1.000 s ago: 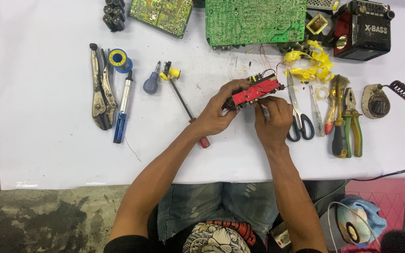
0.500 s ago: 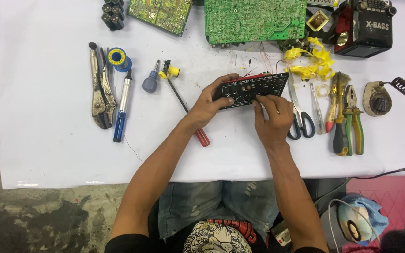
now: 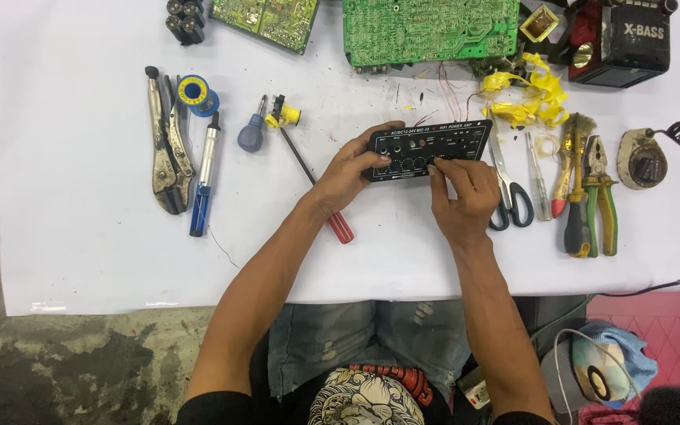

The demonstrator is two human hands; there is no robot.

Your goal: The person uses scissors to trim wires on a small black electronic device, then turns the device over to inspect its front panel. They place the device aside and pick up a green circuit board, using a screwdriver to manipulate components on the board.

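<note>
Since a second ago the small module has been turned over: then its red board side showed, and now the black front panel with knobs and sockets faces up. The amplifier panel lies flat on the white desk, just below the big green circuit board at twelve o'clock, and thin wires run from its upper edge toward that board.

The left hand holds the panel's left end, fingers closed around it. The right hand has its fingers pinched at the lower edge, near a knob at the middle; I cannot tell if they grip the knob or only press the panel.

How far the work is, I judge so: the module looks put together, since the face is on and the knobs sit in a row, and now it seems the checking or adjusting stage. The wiring to the boards looks loose, so connection and closing up are probably left.

At nine o'clock of the hands lie a red-handled screwdriver, a blue desoldering pump and locking pliers; at three o'clock scissors and green-handled pliers, all untouched.
</note>
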